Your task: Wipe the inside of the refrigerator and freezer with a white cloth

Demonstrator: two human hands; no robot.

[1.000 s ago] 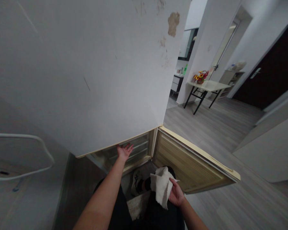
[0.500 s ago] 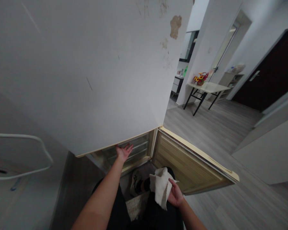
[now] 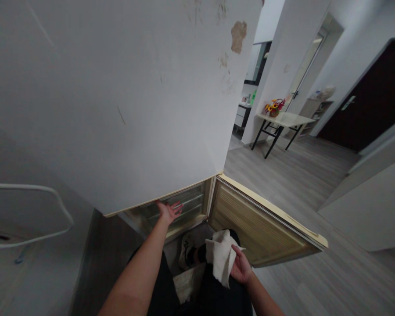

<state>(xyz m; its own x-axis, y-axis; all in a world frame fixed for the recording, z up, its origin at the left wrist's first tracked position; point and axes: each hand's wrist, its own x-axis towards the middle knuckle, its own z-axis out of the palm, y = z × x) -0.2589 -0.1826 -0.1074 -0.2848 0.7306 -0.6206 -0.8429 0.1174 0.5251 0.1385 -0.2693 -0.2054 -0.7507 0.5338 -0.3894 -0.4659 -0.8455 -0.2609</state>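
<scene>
A yellowed appliance door (image 3: pixel 266 219) with a ribbed inner panel, like that of a refrigerator, stands swung open to the right. To its left is the low opening, where clear ridged shelf or drawer fronts (image 3: pixel 194 197) show dimly. My left hand (image 3: pixel 169 212) reaches to this opening, palm up and fingers spread, holding nothing. Whether its fingertips touch anything inside I cannot tell. Over my right knee, my right hand (image 3: pixel 240 265) grips a crumpled white cloth (image 3: pixel 221 259), which hangs down beside the fingers.
A large scuffed white panel (image 3: pixel 145 109) rises above the opening. On the left a white cable (image 3: pixel 57 197) loops across. My shoe (image 3: pixel 186 250) is beneath the opening. Farther back stand a folding table (image 3: pixel 288 119) with a flower basket (image 3: pixel 274 108) and a dark door (image 3: pixel 375 96).
My left hand has turned slightly, its fingers a little more spread and lower. The right hand and cloth stay in place. The view has shifted very slightly.
</scene>
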